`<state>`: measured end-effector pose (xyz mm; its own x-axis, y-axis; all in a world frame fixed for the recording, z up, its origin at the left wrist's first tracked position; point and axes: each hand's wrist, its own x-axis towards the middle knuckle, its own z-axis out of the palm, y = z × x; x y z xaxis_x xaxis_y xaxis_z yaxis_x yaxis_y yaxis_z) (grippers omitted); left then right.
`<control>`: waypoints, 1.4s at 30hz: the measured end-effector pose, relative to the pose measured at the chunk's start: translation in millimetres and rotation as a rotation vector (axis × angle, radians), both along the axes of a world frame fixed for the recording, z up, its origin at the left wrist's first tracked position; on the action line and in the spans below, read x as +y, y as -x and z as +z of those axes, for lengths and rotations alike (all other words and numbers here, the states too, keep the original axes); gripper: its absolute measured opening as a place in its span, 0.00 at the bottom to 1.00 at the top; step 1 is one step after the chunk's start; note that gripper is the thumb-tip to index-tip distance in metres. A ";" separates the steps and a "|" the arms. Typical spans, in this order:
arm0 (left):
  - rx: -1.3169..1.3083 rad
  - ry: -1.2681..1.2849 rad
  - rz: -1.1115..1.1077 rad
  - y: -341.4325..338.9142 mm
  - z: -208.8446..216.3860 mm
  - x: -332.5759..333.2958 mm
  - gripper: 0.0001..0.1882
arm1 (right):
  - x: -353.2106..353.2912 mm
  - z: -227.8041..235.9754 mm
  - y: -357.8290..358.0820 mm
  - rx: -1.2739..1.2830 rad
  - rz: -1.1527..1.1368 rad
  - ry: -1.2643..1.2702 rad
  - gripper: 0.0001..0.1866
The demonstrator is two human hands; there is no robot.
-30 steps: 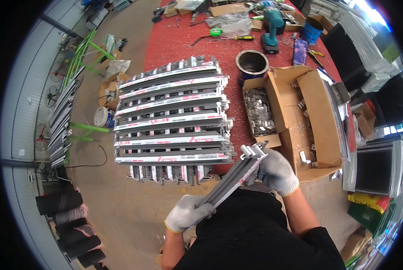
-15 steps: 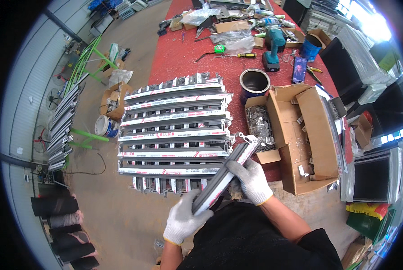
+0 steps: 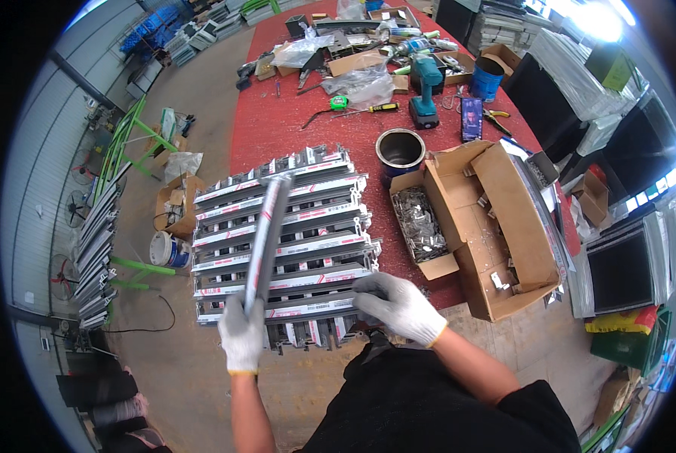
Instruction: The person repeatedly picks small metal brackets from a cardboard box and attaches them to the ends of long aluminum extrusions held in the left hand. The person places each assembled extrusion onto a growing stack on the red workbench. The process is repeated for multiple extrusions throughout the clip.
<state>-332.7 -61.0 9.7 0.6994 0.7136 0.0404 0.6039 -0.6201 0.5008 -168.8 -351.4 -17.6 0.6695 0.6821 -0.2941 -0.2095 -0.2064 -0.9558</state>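
Note:
My left hand (image 3: 243,337), in a white glove with grey fingers, is closed around the lower end of a grey metal profile bar (image 3: 268,230) with a white and red printed film strip. The bar stands tilted up over a stack of similar profile bars (image 3: 327,244), which lie in rows at the table's near left edge. My right hand (image 3: 407,311), gloved alike, is by the right end of the nearest bars, its fingers apart and bent a little, holding nothing that I can see. Whether its fingertips touch the stack I cannot tell.
Right of the stack stand a dark open pot (image 3: 400,151), a small box of metal pieces (image 3: 421,226) and a larger cardboard box (image 3: 523,249). A cordless drill (image 3: 424,94), a screwdriver (image 3: 383,108) and a green tape measure (image 3: 339,103) lie farther back on the red table (image 3: 277,113).
The held bar has swung up and left over the stack, carried by my left hand. My right hand has let go of it and moved slightly left. The head view has shifted.

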 end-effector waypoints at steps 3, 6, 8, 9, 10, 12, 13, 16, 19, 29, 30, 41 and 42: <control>-0.015 -0.185 0.027 -22.3 -11.6 49.6 0.17 | -20.8 -2.9 13.1 0.018 -0.057 0.060 0.22; 0.082 -0.328 0.058 -36.6 -32.4 101.6 0.18 | -36.2 -8.2 24.2 0.096 -0.125 0.107 0.21; 0.103 -0.532 -0.074 -43.5 -51.8 135.3 0.17 | -49.0 -10.5 29.6 0.043 -0.180 0.194 0.21; 0.063 -0.534 0.014 -49.5 -64.9 147.4 0.18 | -53.8 -11.4 32.2 -0.102 -0.192 0.208 0.22; 0.086 -0.405 0.082 -53.6 -71.8 162.6 0.18 | -56.2 -12.9 31.5 -0.183 -0.176 0.238 0.23; 0.072 -0.378 0.022 -60.1 -83.3 184.7 0.20 | -61.3 -13.0 33.1 -0.144 -0.193 0.185 0.23; 0.131 -0.462 -0.005 -65.2 -86.0 193.7 0.20 | -62.8 -12.4 34.1 -0.161 -0.201 0.211 0.23; 0.091 -0.330 0.046 -70.5 -85.7 208.7 0.23 | -56.1 -11.8 34.5 -0.198 -0.207 0.219 0.23; 0.093 -0.254 0.048 -74.1 -87.9 219.5 0.24 | -50.4 -11.3 37.7 -0.217 -0.218 0.195 0.22; 0.076 -0.366 0.054 -85.9 -75.0 181.8 0.21 | -41.1 -5.7 39.7 -0.162 -0.179 0.259 0.22; 0.077 -0.388 0.058 -93.0 -62.0 163.3 0.22 | -40.4 -5.6 39.4 -0.120 -0.180 0.283 0.21; 0.150 -0.213 -0.023 -164.4 -30.6 27.1 0.24 | -57.5 -13.4 40.3 -0.239 -0.180 0.299 0.24; 0.178 -0.226 -0.036 -170.1 -33.6 21.2 0.24 | -61.0 -14.4 40.0 -0.205 -0.184 0.323 0.24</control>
